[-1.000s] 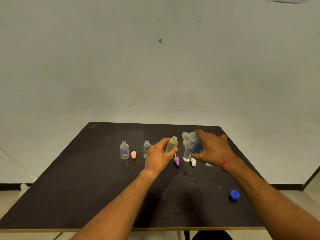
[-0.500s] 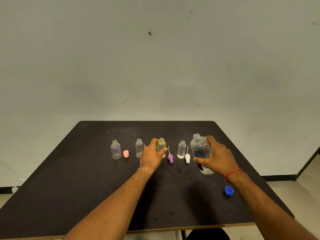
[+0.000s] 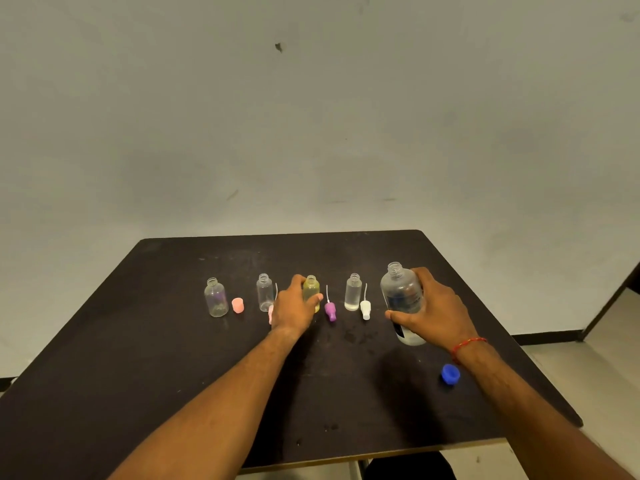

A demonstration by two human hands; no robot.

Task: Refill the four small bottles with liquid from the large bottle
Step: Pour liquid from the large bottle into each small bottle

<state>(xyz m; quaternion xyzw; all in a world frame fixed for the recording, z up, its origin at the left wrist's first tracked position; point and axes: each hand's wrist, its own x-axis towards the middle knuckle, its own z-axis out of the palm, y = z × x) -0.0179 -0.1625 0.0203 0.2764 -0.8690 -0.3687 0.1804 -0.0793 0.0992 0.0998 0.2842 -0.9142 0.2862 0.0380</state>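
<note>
Grips the large bottle [image 3: 401,299] with the right hand [image 3: 436,310], fingers and thumb curled tight round its middle, base seemingly down on the table [image 3: 138,375] at the right end of the row, neck open and pointing up. Probably stands it there so nothing spills between pours. Steadies the yellow bottle [image 3: 311,289] with the left hand [image 3: 294,306], thumb and fingers clamped on its sides, likely to stop so light a thing from tipping. Has the other three small ones upright and uncapped in the same line: the far-left bottle [image 3: 215,299], the second bottle [image 3: 264,292] just left of the left hand, the fourth bottle [image 3: 353,294] between the yellow bottle and the large bottle. Has tops lying beside their bottles, pink cap [image 3: 238,305], purple nozzle [image 3: 330,310], white nozzle [image 3: 365,309], presumably for easy matching when closing. Has the blue cap [image 3: 450,374] near the right wrist, out of the pouring path. Cannot tell the fill levels for certain.
</note>
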